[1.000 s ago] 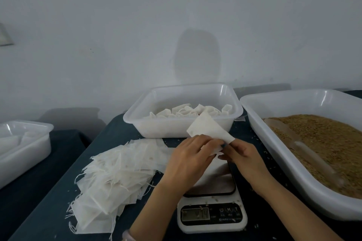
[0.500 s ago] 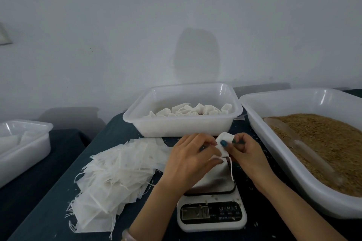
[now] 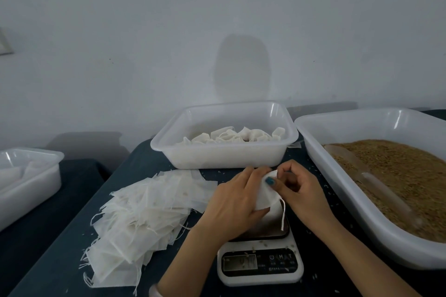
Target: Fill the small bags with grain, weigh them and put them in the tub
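Small bag (image 3: 264, 196): held over the scale (image 3: 260, 265) (string (image 3: 283, 214) dangling).
Left hand (image 3: 235, 202): wrapped around it.
Right hand (image 3: 299, 188): top edge pinched.

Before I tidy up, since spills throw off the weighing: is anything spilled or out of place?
Yes. Loose grains lie scattered on the scale around its display and on the dark table beside the grain tub. Nothing looks damaged.

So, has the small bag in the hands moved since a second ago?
Yes. The small bag has come down from the tub toward the scale, nearer the person.
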Action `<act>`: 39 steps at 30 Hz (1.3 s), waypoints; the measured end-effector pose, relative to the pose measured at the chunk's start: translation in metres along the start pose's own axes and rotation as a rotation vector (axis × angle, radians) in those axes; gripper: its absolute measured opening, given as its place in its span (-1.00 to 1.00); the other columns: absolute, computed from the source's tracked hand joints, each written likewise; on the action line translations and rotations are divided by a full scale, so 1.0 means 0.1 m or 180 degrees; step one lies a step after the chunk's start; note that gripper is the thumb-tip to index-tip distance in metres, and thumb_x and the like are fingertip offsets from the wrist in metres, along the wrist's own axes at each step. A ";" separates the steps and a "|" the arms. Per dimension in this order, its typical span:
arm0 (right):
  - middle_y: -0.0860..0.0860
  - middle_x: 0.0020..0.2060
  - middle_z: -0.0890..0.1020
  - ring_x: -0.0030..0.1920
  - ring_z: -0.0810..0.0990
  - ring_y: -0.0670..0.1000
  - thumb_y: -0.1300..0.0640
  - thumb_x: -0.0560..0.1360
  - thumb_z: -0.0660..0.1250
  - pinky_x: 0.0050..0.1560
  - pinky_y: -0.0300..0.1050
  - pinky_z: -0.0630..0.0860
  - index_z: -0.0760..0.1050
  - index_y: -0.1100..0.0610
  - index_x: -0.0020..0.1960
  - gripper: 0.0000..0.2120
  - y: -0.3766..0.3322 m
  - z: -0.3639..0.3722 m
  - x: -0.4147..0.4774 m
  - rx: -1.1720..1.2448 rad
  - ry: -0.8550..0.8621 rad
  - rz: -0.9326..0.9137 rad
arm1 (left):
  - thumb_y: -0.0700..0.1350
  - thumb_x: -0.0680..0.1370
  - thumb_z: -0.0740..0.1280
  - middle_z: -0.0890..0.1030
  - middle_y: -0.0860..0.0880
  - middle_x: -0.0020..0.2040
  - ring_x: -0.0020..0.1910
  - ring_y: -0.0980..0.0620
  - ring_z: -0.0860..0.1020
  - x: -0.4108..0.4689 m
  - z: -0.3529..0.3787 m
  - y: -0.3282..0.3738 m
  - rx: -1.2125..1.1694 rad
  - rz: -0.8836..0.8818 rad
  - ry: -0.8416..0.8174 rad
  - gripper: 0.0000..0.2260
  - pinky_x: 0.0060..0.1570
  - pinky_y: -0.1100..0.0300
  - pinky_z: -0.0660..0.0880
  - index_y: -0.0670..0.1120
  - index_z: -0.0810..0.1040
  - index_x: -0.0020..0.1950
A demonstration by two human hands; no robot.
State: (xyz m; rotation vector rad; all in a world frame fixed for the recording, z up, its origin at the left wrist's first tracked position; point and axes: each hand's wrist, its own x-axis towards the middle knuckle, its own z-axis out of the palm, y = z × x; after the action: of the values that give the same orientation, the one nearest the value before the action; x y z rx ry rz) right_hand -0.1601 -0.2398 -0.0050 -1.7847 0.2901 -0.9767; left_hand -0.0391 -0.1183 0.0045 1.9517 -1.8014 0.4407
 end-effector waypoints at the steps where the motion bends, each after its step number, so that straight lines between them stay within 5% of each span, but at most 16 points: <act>1: 0.03 -0.42 0.57 -0.41 0.51 -0.10 -0.03 0.38 0.44 -0.36 -0.24 0.45 0.46 0.14 -0.18 -0.73 0.00 0.00 0.00 -0.0077 0.0037 -0.0060 | 0.08 0.50 0.27 0.46 0.04 0.27 0.10 0.03 0.52 -0.01 -0.01 -0.01 0.0119 0.0017 -0.0004 -0.48 -0.18 0.19 0.46 0.00 0.29 0.44; 14: -0.01 -0.25 0.62 -0.29 0.60 0.02 0.21 0.43 0.48 -0.26 -0.24 0.55 0.52 0.09 -0.08 -0.85 0.03 0.00 -0.01 -0.0036 -0.0163 -0.0018 | 0.03 0.49 0.14 0.51 0.03 0.02 -0.19 0.06 0.54 0.00 -0.06 -0.03 0.0567 -0.0264 0.0120 -0.52 -0.34 0.25 0.40 0.00 0.36 0.42; 19: 0.06 -0.27 0.66 -0.28 0.63 -0.04 0.22 0.43 0.45 -0.29 -0.28 0.54 0.46 0.18 -0.09 -0.83 0.04 -0.03 0.01 0.0539 -0.0285 0.0486 | -0.02 0.44 0.38 0.51 -0.03 0.08 -0.08 0.02 0.56 0.00 0.00 -0.07 0.0774 0.0033 0.0004 -0.35 -0.18 0.17 0.50 -0.03 0.30 0.51; 25: -0.01 -0.44 0.51 -0.38 0.47 -0.11 0.18 0.41 0.49 -0.31 -0.28 0.47 0.38 0.20 -0.26 -0.72 0.08 -0.02 0.04 0.0283 -0.0031 0.0378 | 0.41 0.45 0.21 0.44 0.11 0.22 0.10 0.14 0.47 0.00 0.00 0.03 -0.0103 -0.0189 -0.0064 -0.28 0.08 0.22 0.45 0.15 0.17 0.54; 30: -0.03 -0.47 0.49 -0.44 0.43 -0.16 0.17 0.42 0.47 -0.37 -0.32 0.38 0.40 0.12 -0.25 -0.76 0.09 0.00 0.03 0.0265 -0.0090 0.0068 | 0.26 0.54 0.22 0.53 0.15 0.24 0.07 0.14 0.55 0.01 0.04 0.09 -0.1055 -0.0523 0.0331 -0.59 0.04 0.10 0.54 0.19 0.40 0.35; 39: -0.02 -0.33 0.64 -0.35 0.56 -0.12 0.06 0.42 0.42 -0.33 -0.32 0.47 0.58 0.07 -0.17 -0.91 0.10 -0.03 0.03 0.0074 0.0056 -0.0049 | -0.06 0.53 0.44 0.67 0.12 -0.20 -0.37 0.16 0.54 0.03 0.03 0.01 -0.1493 -0.0820 0.1057 -0.92 -0.33 0.30 0.47 -0.04 0.66 -0.02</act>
State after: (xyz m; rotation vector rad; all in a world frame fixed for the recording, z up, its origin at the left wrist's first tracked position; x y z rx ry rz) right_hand -0.1576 -0.2481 -0.0115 -1.7603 0.2755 -1.0032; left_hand -0.0401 -0.1224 0.0041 1.6365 -1.2835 0.2136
